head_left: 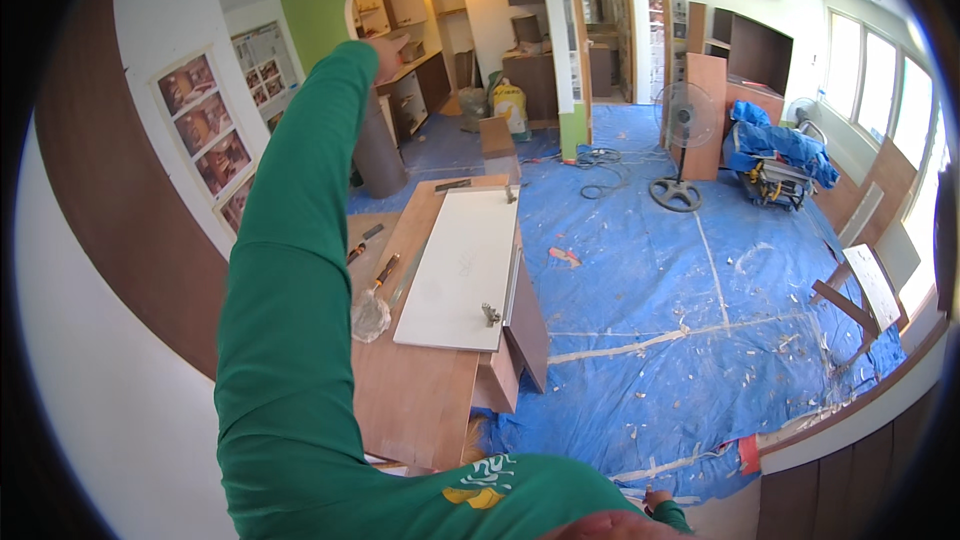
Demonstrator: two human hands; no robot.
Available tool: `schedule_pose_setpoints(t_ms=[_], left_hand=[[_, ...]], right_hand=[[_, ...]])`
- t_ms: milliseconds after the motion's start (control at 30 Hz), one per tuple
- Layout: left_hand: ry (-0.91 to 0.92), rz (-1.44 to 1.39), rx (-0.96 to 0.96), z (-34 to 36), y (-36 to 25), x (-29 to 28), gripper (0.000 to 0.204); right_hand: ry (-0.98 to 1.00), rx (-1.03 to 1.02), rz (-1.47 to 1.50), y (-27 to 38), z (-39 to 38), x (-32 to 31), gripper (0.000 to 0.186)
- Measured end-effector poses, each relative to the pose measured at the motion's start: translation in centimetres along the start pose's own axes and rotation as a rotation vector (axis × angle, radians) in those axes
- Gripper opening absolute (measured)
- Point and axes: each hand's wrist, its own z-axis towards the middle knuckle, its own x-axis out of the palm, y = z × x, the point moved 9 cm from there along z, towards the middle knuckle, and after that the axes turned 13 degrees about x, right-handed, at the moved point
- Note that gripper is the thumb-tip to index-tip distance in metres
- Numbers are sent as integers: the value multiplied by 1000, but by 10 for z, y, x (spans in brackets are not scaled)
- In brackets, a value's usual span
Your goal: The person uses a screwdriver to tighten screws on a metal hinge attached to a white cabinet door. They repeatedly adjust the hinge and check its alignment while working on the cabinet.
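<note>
My left arm, in a green sleeve, stretches far forward. My left hand [388,56] is raised at its end, with a finger stretched out to the right and nothing seen in it. Low at the bottom edge, my right hand [656,500] shows only in part; its fingers are mostly hidden. Neither hand touches the white cabinet door [462,265], which lies on a wooden worktop [415,390]. Metal hinges [490,315] sit at its near and far ends. Left of the door are a tool with an orange-and-black handle [387,270] and a pale crumpled clump [370,318].
Blue tarpaulin [640,270] covers the floor, with taped seams and scattered scraps. A standing fan [684,120] and a tarp-draped machine [780,165] stand at the right. Cables [603,172] coil beyond the worktop. A dark cylinder [380,155] stands at the left.
</note>
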Motion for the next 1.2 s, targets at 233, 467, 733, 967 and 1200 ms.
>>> schedule_pose_setpoints(t_ms=[233,467,733,967,1200], left_hand=[[-557,-262,587,45,-155,-159,62],[-387,-179,1538,-88,-450,74,18],[182,-1138,1105,-232,-530,379,38],[228,-1549,629,-239,-486,428,29],[393,-2177,279,-244,-462,445,30]], right_hand=[[-181,-244,-677,-24,-15,64,37],[-253,-327,188,65,-121,-31,39],[-20,-520,849,238,-298,-126,40],[117,-619,775,301,-319,-117,36],[463,-637,877,339,-331,-103,36]])
